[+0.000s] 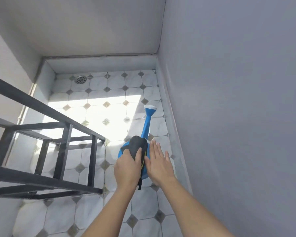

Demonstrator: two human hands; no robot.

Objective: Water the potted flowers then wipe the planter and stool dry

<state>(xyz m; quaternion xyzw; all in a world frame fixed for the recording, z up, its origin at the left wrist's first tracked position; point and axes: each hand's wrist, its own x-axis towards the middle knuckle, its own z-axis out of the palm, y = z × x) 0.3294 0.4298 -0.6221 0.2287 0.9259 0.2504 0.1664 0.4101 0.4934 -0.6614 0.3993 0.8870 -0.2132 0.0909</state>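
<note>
A blue watering can (147,124) with a white rose head stands on the tiled floor near the right wall, its spout pointing away from me. A dark cloth (138,144) with a yellow-trimmed edge lies draped over the can's body. My left hand (126,166) grips the cloth from the near side. My right hand (158,162) hovers just right of the cloth with fingers straight, over the can's right side. No planter, flowers or stool top are in view.
A black metal frame (65,134) stands on the left, close to my left hand. A round floor drain (81,79) sits in the far left corner. Grey walls (237,100) close the space on the right and at the back. Sunlight falls on the middle tiles.
</note>
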